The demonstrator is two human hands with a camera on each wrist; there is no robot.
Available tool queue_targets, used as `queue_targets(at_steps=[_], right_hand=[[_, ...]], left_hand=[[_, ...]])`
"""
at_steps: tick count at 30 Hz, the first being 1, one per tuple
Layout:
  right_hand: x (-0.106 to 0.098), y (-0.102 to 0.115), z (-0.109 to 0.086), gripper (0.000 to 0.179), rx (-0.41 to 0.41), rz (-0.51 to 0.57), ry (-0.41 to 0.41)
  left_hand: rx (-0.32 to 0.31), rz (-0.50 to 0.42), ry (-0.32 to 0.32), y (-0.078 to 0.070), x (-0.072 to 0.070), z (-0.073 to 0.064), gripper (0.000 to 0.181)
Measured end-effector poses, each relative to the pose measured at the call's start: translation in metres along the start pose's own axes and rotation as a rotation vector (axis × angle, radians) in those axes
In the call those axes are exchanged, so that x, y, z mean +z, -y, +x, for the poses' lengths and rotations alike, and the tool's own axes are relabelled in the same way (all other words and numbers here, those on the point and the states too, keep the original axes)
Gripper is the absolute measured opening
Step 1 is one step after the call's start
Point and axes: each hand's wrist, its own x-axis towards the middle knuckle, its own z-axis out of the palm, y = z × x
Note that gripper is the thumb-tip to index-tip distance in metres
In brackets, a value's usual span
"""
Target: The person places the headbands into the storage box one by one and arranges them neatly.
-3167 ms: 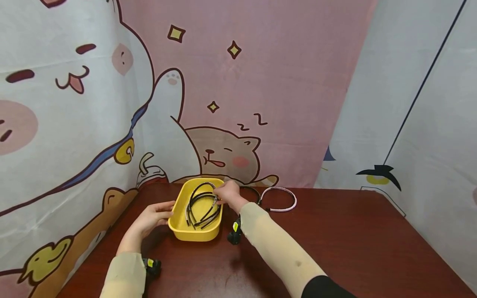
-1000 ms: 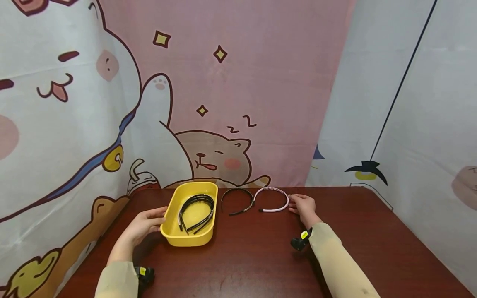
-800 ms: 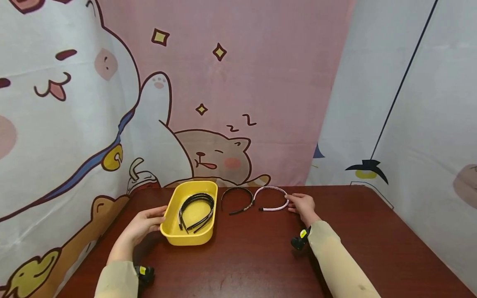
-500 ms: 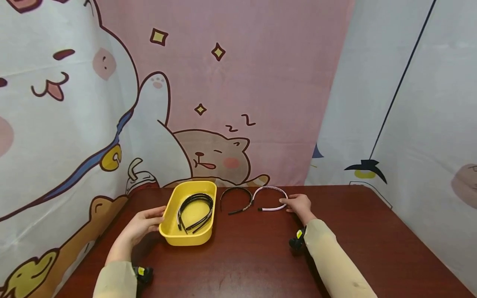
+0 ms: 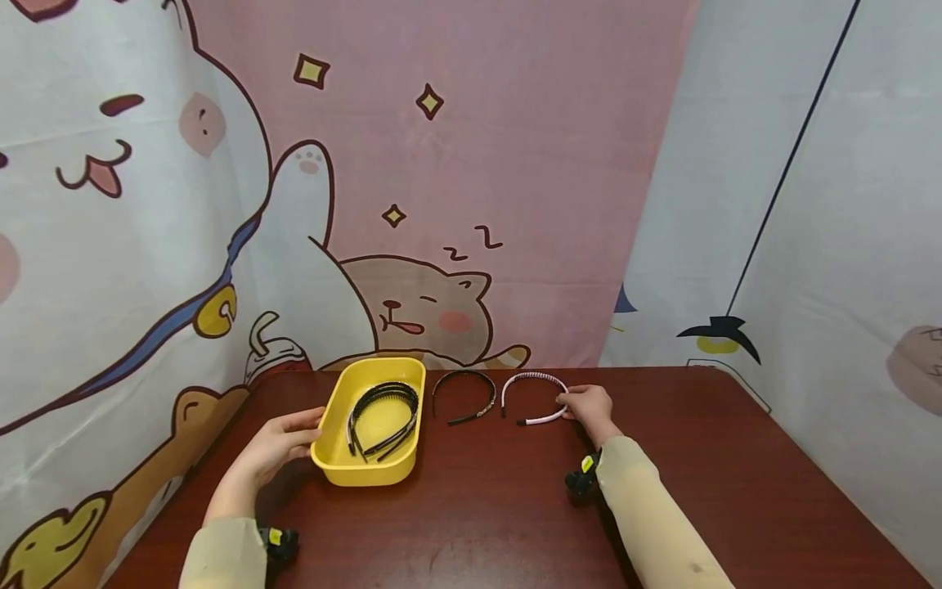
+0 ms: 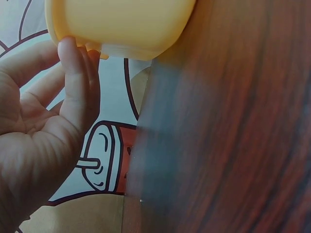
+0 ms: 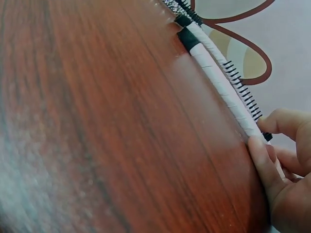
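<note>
My left hand (image 5: 268, 454) holds the near-left rim of a yellow plastic tray (image 5: 368, 476). In the left wrist view, the thumb and fingers of my left hand (image 6: 46, 121) meet at the tray's edge (image 6: 121, 29). Several black headbands (image 5: 388, 389) lie nested inside the tray. On the right, my right hand (image 5: 589, 409) pinches the right side of a white toothed headband (image 5: 546, 420). The right wrist view shows the white wrapped band (image 7: 218, 80) with black end caps and black teeth, thumb and forefinger of my right hand (image 7: 291, 170) at its curve.
A dark headband with a patterned end (image 5: 471, 417) lies between the tray and the white headband, on a dark red-brown wooden table (image 5: 471, 523). A cartoon-printed curtain (image 5: 530, 204) hangs behind the table's far edge.
My right hand has left the tray, where it held a headband, and moved right to the white headband. That headband has shifted slightly right, apart from the dark one. My left hand stays at the tray.
</note>
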Motion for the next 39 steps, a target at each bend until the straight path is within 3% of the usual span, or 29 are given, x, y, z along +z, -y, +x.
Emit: queue_targets(at_steps=[18,28,33,39], right_hand=[[0.004,-0.001,-0.006,0.042,0.004,0.087,-0.044],[0.0,0.004,0.0,0.035,0.055,0.057,0.063],[-0.005,0.01,0.0,0.027,0.096,0.056,0.076],[-0.011,0.017,0.004,0.03,0.138,0.072,0.1]], left_hand=[[0.007,0.005,-0.001,0.0,-0.001,-0.001,0.056],[0.004,0.016,0.004,0.004,-0.002,-0.002,0.057],[-0.006,0.017,-0.009,0.005,-0.001,-0.001,0.056],[-0.004,0.016,-0.018,0.002,0.0,0.0,0.056]])
